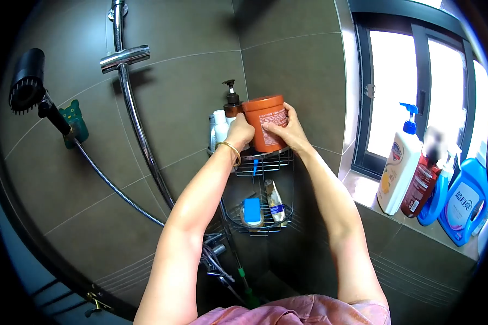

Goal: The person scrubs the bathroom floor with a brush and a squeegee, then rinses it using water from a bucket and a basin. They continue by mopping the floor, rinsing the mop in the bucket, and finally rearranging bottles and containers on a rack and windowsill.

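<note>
An orange lidded jar (269,130) with pale printed text stands upright at the top tier of a wire corner rack (279,158). My right hand (291,130) grips its right side, thumb across the label and fingers behind. Against the jar's left edge is my left hand (241,131), its fingers curled; what they close on is hidden. A brown pump bottle (232,103) with a black top rises just behind this hand. To its left are a white bottle (220,125) and a greyish bottle (211,130), both partly covered.
The rack's lower tier holds a blue sponge (251,210) and a white tube (275,206). A shower rail (131,97) and a black shower head (28,81) are at left. On the right windowsill stand a white pump bottle (398,168), a red bottle (420,187) and a blue jug (462,200).
</note>
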### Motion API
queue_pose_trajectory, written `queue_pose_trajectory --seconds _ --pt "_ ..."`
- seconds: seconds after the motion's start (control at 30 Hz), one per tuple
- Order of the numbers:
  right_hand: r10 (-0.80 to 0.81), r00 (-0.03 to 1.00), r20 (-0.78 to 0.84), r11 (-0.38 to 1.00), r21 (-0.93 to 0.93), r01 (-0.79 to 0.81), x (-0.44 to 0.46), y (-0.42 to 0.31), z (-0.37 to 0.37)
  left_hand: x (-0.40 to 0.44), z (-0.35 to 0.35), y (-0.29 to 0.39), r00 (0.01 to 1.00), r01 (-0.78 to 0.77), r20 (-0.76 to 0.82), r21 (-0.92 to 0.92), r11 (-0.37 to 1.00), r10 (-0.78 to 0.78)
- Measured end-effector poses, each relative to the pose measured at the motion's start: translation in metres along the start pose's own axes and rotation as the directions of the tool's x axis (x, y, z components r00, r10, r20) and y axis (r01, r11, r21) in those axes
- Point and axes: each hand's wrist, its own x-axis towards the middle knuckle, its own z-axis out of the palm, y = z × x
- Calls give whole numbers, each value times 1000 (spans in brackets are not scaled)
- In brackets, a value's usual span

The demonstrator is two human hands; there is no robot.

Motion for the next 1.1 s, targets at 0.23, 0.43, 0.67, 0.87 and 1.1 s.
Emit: queue_pose_trajectory --seconds 0.23,0.43,0.67,0.87,1.1 --pt "-211 976 -62 964 -181 197 2 29 6 -41 -21 34 914 369 332 -452 812 -231" --pt "-187 982 19 918 -353 181 1 0 11 -30 3 -3 962 250 227 -493 833 -154" --pt "-357 932 -70 809 -522 270 -6 3 26 15 19 -71 969 52 241 2 999 -51" --pt "-362 932 3 757 -583 296 -13 -2 25 -15 7 -26 839 88 447 448 890 -308" --pt "-425 905 8 704 -625 336 -11 -7 27 -7 -2 -5 575 270 573 542 796 -584"
